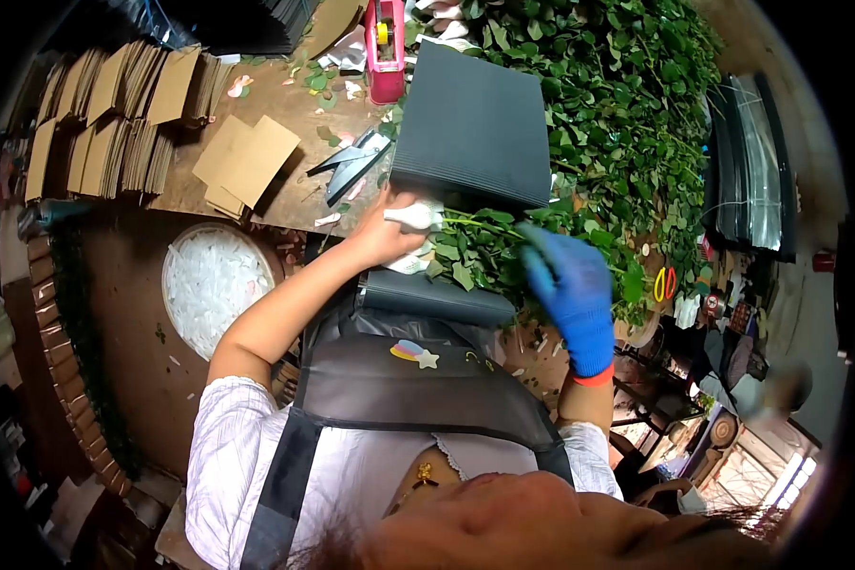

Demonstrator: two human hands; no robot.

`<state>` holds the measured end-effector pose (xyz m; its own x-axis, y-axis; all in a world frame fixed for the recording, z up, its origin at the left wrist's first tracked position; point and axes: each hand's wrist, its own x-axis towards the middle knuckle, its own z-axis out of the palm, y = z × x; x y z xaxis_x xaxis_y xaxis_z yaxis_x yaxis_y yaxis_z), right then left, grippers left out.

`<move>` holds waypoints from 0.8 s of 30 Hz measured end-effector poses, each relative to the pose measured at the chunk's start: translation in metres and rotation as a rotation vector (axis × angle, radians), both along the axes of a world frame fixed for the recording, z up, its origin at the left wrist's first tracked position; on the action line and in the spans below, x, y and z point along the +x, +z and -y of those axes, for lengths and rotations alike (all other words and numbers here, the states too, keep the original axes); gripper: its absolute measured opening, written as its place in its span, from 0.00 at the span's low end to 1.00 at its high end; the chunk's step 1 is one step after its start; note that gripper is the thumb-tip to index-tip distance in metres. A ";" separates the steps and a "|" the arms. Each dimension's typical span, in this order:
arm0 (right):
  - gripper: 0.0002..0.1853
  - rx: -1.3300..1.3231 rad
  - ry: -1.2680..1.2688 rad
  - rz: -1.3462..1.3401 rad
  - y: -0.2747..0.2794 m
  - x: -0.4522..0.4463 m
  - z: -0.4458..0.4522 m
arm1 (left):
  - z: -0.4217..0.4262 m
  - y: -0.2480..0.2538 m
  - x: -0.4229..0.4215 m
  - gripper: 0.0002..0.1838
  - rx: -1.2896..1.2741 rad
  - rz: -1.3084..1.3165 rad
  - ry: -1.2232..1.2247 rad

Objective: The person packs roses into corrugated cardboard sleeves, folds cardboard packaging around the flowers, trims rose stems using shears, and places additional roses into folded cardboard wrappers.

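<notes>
My bare left hand (387, 228) is closed around the head end of white-sleeved flowers (413, 217), at the near left corner of a stack of dark corrugated sheets (470, 123). Green leafy stems (475, 249) run rightward from these flowers. My right hand (572, 275), in a blue glove, is over the leaves at the stems' right side, slightly blurred, with thumb and fingers apart. Below the stems lies a dark ribbed roll or folded sheet (437, 296), close to my apron.
Scissors (351, 166), a pink tape dispenser (385, 57) and cardboard pieces (247, 161) lie on the wooden table (290, 100). A large leafy pile (627, 114) covers the back right. A round tub of white sleeves (217, 290) stands at the left. Yellow-and-red-handled scissors (665, 284) are at the right.
</notes>
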<state>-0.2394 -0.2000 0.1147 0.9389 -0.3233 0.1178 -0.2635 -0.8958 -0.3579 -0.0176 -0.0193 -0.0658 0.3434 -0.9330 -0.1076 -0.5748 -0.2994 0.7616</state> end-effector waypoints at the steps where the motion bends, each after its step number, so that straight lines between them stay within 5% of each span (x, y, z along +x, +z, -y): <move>1: 0.24 0.106 0.053 0.027 -0.003 0.018 -0.013 | 0.002 0.010 -0.002 0.32 0.012 -0.028 0.017; 2: 0.29 0.148 0.057 -0.138 -0.004 0.036 -0.025 | 0.003 0.020 -0.004 0.32 0.024 -0.057 0.035; 6: 0.18 -0.159 -0.023 -0.482 -0.097 0.080 -0.019 | 0.004 0.021 -0.005 0.25 0.014 0.008 0.001; 11: 0.18 -0.178 -0.084 -0.441 -0.123 0.076 -0.006 | -0.003 0.020 -0.002 0.31 -0.080 -0.005 0.078; 16: 0.18 -0.140 -0.137 -0.480 -0.126 0.075 -0.009 | 0.009 0.043 0.000 0.20 -0.128 0.045 0.269; 19: 0.18 -0.217 -0.093 -0.227 -0.139 0.069 -0.006 | 0.004 0.046 -0.004 0.15 -0.230 0.209 0.283; 24: 0.18 -0.174 -0.094 -0.326 -0.137 0.071 -0.005 | -0.016 0.039 0.002 0.06 -0.511 -0.095 0.460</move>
<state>-0.1683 -0.1949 -0.0225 0.9034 -0.4112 -0.1214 -0.4223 -0.9023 -0.0867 -0.0156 -0.0037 -0.0264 0.7269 -0.6366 0.2576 -0.3995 -0.0868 0.9126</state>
